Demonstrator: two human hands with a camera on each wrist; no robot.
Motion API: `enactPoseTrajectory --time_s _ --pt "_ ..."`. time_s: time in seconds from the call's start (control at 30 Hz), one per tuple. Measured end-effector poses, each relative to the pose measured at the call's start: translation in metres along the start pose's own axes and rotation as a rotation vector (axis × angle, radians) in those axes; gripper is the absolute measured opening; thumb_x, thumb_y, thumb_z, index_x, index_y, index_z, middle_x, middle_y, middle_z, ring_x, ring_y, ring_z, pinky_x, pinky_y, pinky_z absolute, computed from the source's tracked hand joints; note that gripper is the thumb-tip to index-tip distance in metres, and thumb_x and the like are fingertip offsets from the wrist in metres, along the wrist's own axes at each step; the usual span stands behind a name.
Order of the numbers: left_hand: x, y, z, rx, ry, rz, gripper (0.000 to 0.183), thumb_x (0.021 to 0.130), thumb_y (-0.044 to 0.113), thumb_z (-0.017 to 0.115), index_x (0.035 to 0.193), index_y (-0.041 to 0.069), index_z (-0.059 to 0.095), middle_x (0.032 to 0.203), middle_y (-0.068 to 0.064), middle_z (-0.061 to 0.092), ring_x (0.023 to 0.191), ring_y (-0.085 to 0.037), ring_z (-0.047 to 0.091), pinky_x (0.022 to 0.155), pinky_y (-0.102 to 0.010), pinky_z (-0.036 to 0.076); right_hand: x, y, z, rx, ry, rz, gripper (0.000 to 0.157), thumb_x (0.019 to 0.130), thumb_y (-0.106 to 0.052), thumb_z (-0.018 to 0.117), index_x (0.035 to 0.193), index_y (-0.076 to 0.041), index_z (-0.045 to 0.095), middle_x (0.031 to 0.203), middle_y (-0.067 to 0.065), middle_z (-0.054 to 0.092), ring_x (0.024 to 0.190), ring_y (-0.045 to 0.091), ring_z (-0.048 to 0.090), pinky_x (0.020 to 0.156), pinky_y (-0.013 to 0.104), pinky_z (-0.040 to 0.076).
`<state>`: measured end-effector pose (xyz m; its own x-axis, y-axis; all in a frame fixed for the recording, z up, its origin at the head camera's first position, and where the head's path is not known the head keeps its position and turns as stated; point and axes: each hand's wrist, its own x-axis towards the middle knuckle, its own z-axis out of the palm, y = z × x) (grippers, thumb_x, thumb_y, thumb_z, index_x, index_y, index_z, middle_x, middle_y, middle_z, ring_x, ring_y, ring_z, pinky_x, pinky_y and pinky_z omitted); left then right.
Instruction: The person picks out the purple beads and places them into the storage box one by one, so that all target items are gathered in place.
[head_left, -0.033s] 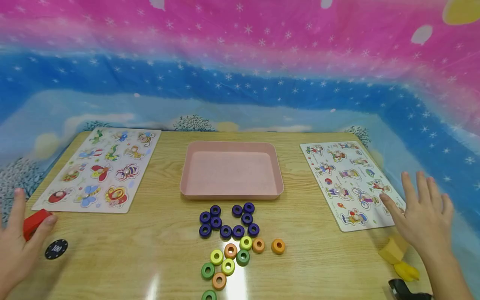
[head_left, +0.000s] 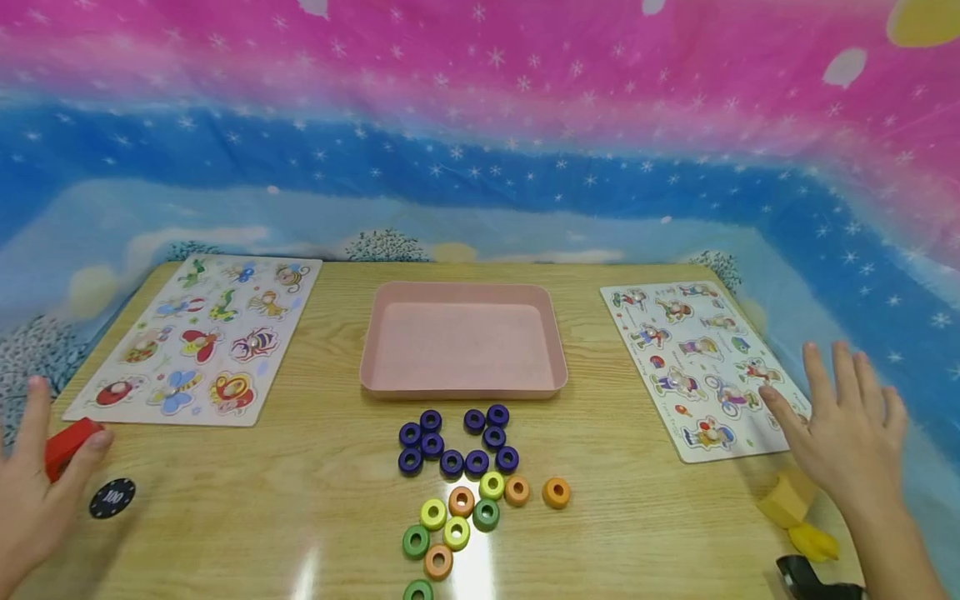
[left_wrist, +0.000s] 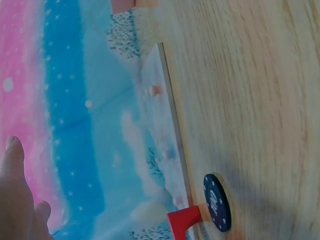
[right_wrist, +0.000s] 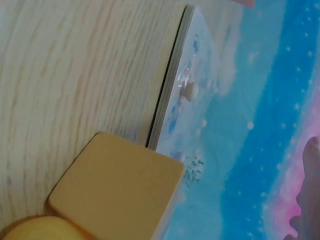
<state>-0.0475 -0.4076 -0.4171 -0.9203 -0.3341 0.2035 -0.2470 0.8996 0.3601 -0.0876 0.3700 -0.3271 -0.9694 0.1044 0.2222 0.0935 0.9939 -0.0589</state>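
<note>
At the left edge, my left hand (head_left: pixel 37 500) hovers with fingers spread, holding nothing. Behind its thumb lies a red block (head_left: pixel 66 442), and a black poker chip (head_left: pixel 112 498) marked 100 is just to the right. The left wrist view shows that block (left_wrist: pixel 182 220) on the table, apart from the fingers. My right hand (head_left: pixel 855 450) is held up on the right, palm down, fingers straight and apart. Near its wrist are a yellow block (head_left: pixel 786 502), a small yellow object (head_left: pixel 813 542) and a partly cut-off black object (head_left: pixel 810 579). In the right wrist view, the yellow block (right_wrist: pixel 117 185) looks large.
A pink tray (head_left: pixel 461 393) stands at the middle back. In front are several purple rings (head_left: pixel 432 456) and several green, yellow and orange rings (head_left: pixel 557 503). Knobbed picture puzzle boards lie at left (head_left: pixel 247 392) and right (head_left: pixel 678 433). A patterned cloth (head_left: pixel 480 183) surrounds the table.
</note>
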Motion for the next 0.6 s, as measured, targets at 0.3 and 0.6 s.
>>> enactPoseTrajectory --time_s 0.3,0.6 --pt "-0.025 0.084 -0.050 -0.039 0.061 0.074 0.078 0.080 0.060 0.027 0.135 0.015 -0.006 0.135 -0.009 -0.023 0.120 -0.028 -0.023 0.092 -0.056 -0.011 -0.001 -0.002 -0.002 -0.007 0.012 0.006 0.077 0.083 -0.053 0.035 0.136 -0.012 -0.004 0.138 0.012 -0.013 0.122 0.029 -0.016 0.093 0.053 -0.012" --pt "-0.032 0.099 -0.058 0.072 -0.010 0.072 0.082 0.080 0.062 0.026 0.133 0.011 -0.009 0.133 -0.011 -0.027 0.118 -0.030 -0.024 0.092 -0.056 -0.011 -0.001 -0.003 -0.003 -0.005 0.016 0.000 0.078 0.082 -0.053 0.036 0.136 -0.012 -0.003 0.138 0.011 -0.013 0.123 0.028 -0.015 0.094 0.053 -0.012"
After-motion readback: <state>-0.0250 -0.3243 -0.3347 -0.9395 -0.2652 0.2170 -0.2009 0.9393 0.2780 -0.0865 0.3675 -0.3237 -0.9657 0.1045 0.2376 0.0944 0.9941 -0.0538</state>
